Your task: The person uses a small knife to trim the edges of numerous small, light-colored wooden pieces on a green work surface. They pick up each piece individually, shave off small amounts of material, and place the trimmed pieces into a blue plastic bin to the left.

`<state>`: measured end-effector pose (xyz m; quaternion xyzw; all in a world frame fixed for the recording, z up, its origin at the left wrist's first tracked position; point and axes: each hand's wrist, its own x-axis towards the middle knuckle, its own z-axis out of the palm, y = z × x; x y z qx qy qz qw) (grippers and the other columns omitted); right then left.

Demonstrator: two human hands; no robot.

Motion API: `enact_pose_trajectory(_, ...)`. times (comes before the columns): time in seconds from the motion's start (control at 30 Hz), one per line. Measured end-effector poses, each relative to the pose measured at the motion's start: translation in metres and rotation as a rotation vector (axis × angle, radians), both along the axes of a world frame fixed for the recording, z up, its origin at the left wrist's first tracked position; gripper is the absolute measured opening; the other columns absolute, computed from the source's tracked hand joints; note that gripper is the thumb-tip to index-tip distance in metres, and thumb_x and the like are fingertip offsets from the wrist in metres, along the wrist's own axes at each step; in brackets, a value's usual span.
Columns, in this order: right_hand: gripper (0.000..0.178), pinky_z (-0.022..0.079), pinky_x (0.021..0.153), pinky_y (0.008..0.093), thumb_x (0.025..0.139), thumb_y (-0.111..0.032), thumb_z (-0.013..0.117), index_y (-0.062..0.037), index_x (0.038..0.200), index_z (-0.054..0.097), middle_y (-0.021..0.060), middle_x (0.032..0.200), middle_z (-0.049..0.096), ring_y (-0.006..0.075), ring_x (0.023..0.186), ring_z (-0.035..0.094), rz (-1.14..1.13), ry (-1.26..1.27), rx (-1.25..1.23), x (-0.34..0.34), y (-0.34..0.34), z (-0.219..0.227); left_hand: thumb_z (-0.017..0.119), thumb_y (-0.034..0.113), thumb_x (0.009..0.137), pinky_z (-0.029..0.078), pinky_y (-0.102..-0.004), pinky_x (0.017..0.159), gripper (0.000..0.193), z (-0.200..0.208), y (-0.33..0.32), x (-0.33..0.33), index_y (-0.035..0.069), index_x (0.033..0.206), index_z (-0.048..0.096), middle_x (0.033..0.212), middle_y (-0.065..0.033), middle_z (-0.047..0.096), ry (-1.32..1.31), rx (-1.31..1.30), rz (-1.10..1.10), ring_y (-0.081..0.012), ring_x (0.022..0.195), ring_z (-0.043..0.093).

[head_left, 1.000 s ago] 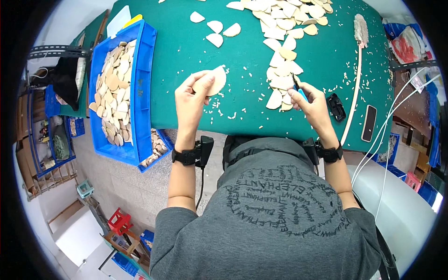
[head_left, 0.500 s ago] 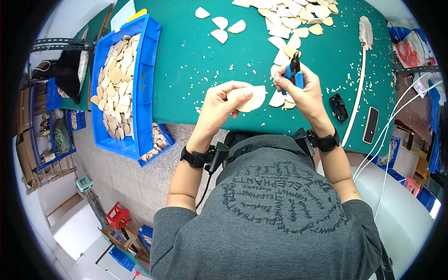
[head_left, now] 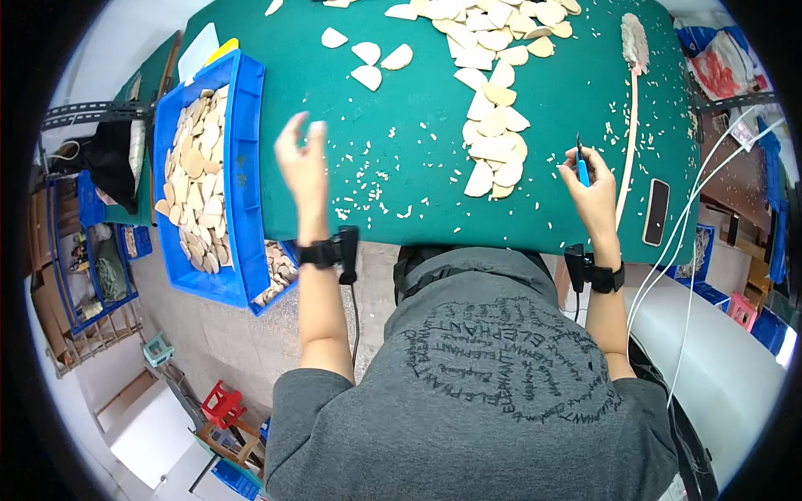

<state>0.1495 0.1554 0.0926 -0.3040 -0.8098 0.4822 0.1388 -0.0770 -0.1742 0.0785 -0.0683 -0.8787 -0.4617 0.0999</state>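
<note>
My left hand (head_left: 302,163) is raised over the left part of the green table, close to the blue bin (head_left: 242,167). Its fingers are apart, with nothing between them. A heap of pale, thin half-round pieces (head_left: 200,159) fills the bin. My right hand (head_left: 595,188) is closed around blue-handled nippers (head_left: 582,169), held upright with the dark jaws pointing away from me. To the left of that hand, a trail of similar pale pieces (head_left: 494,150) runs up to a larger pile (head_left: 493,21) at the far edge. Several loose ones (head_left: 366,77) lie further left.
Small pale scraps (head_left: 376,192) litter the green table (head_left: 401,150). On the right are a long-handled duster (head_left: 635,50) and a phone (head_left: 657,213), with white cables (head_left: 685,225) hanging beside them. A smaller blue bin (head_left: 280,275) of scraps sits below the large one.
My left hand has moved left and let go of the pale half-round piece. My right hand, still holding the nippers, has shifted right, away from the trail of pieces.
</note>
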Motion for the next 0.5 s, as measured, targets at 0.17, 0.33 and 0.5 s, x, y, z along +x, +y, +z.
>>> enact_pose_trajectory(0.17, 0.024, 0.048, 0.066, 0.0252, 0.077, -0.01, 0.068, -0.0017, 0.098, 0.061, 0.0057, 0.078, 0.063, 0.0102, 0.071, 0.059, 0.036, 0.0, -0.047, 0.006, -0.012, -0.004, 0.058, -0.001, 0.073, 0.045, -0.0387, 0.092, 0.042, -0.073, 0.159, 0.061, 0.006, 0.113, 0.057, 0.119, -0.0098, 0.057, 0.208, -0.239, -1.013, -0.0302, 0.111, 0.051)
enact_pose_trajectory(0.33, 0.024, 0.049, 0.063, 0.0275, 0.077, -0.012, 0.068, -0.0027, 0.098, 0.061, 0.0063, 0.078, 0.063, 0.0117, 0.069, 0.06, 0.032, -0.034, -0.081, 0.017, -0.013, -0.008, 0.058, 0.002, 0.074, 0.049, -0.0422, 0.08, 0.026, -0.091, 0.177, 0.068, 0.005, 0.1, 0.058, 0.102, -0.0119, 0.055, 0.088, -0.512, -1.014, -0.0269, 0.101, 0.052)
enact_pose_trajectory(0.5, 0.027, 0.046, 0.061, 0.0232, 0.082, -0.02, 0.069, -0.0001, 0.099, 0.062, 0.002, 0.077, 0.061, 0.0081, 0.065, 0.055, 0.073, -0.057, -0.23, 0.012, -0.013, 0.0, 0.064, 0.014, 0.085, 0.056, -0.0317, 0.07, 0.017, -0.048, 0.159, 0.067, 0.002, 0.095, 0.057, 0.098, -0.0108, 0.063, -0.659, 0.167, -0.682, -0.0243, 0.085, 0.064)
